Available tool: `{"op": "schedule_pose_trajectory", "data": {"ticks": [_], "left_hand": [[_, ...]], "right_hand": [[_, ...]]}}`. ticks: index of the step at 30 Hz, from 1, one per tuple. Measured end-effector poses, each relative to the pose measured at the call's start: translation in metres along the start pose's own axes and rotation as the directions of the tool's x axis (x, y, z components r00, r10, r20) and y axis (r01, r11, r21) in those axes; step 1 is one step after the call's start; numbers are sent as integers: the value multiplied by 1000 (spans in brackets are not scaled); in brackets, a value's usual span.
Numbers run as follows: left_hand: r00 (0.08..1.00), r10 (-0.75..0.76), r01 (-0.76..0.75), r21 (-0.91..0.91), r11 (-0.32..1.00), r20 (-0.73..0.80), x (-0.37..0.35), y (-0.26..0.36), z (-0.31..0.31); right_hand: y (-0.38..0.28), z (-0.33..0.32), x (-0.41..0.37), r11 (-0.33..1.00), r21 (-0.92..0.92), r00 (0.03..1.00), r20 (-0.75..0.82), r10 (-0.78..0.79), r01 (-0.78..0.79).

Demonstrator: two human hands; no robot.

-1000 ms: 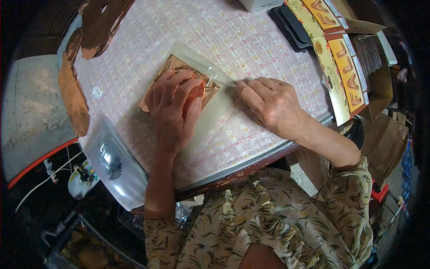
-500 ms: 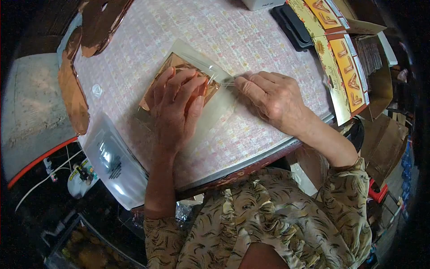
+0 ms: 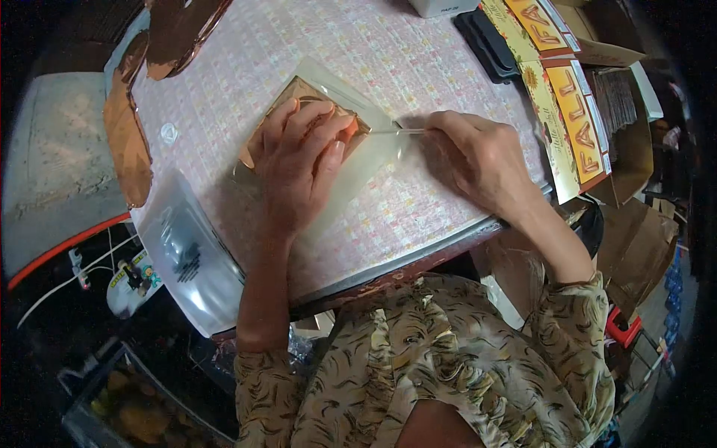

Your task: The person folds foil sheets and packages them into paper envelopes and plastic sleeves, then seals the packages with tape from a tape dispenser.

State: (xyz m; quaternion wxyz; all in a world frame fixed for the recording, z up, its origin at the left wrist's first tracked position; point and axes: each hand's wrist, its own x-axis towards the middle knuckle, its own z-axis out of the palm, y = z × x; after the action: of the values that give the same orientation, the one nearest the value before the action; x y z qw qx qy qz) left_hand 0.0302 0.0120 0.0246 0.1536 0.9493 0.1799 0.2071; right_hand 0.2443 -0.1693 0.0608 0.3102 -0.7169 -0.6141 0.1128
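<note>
A shiny copper-coloured foil piece [image 3: 305,88] lies folded flat in or on a clear plastic bag [image 3: 351,187] on the patterned tabletop. Pressing down on the foil with its fingers spread is my left hand [image 3: 302,153]. To the right, my right hand [image 3: 482,157] is closed, its thumb and index finger pinching the end of a thin pale stick or straw [image 3: 409,131]. The other end of that stick reaches the right corner of the foil, beside my left fingertips.
A stack of clear bags [image 3: 196,257] sits at the table's left edge. Copper foil pieces [image 3: 127,127] lie at the far left. Printed FALL packs [image 3: 571,112], a black tray [image 3: 487,46] and a white box [image 3: 444,6] are at the right and back.
My right hand has moved right, away from the foil, and more of the thin stick shows between it and the bag. My left hand stays on the foil.
</note>
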Motion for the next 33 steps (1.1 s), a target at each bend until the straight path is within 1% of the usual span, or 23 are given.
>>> {"op": "schedule_pose_trajectory", "data": {"ticks": [1,2,4,5,7,9,10,12,13,14,16,17,19,20,22,25,29,31,33], "left_hand": [[1000,5,-5,-18,1000,1,0,-1,0],[1000,8,-8,-18,1000,-2,-1,-2,1],[999,18,-20,-67,998,-29,-3,-6,5],[999,24,-26,-66,997,-30,-3,-8,6],[999,3,-10,-127,992,-53,-4,-11,8],[999,8,-13,-125,992,-42,1,5,-5],[999,11,-15,-126,992,-33,2,10,-10],[999,24,-28,-111,993,-38,2,6,-5],[998,34,-38,-98,994,-43,1,5,-3],[998,35,-39,-97,994,-44,1,4,-3],[998,34,-36,-42,998,-49,-1,5,-2],[998,35,-37,-43,998,-50,-1,5,-2],[999,5,-7,-43,999,-34,-1,5,-1],[999,6,-8,-45,999,-32,-2,5,0],[999,14,-14,7,1000,-31,-3,4,1],[998,47,-47,-5,999,-45,-4,0,3],[998,36,-38,-37,999,-46,-2,1,0],[999,14,-17,-77,997,-40,-2,1,0],[999,14,-18,-86,996,-49,-2,0,0]], "right_hand": [[1,0,-3,997,-71,1000,-16,-25,24],[1,2,-6,997,-75,1000,-19,-25,24],[3,11,-12,979,-146,987,-52,-153,144],[2,15,-13,972,-149,978,-74,-195,182],[-5,21,-12,973,-124,972,-111,-209,195],[-9,28,-9,973,-62,959,-162,-231,224],[-9,32,-7,973,-62,959,-165,-230,222],[-8,36,-2,961,-64,940,-201,-275,267],[-10,35,-1,976,-28,961,-168,-219,218],[-11,32,-1,975,-29,961,-169,-221,219],[-13,25,0,992,92,995,-64,-76,82],[-12,26,1,993,91,995,-64,-76,81],[-11,26,2,982,150,986,-134,-94,114],[-11,27,3,982,150,987,-134,-91,111],[-12,29,3,986,79,980,-146,-133,145],[-10,32,3,986,44,977,-147,-155,163],[-12,30,4,986,88,981,-146,-130,143],[-12,30,2,991,103,992,-91,-82,91],[-10,30,3,987,122,989,-113,-91,105]]}}
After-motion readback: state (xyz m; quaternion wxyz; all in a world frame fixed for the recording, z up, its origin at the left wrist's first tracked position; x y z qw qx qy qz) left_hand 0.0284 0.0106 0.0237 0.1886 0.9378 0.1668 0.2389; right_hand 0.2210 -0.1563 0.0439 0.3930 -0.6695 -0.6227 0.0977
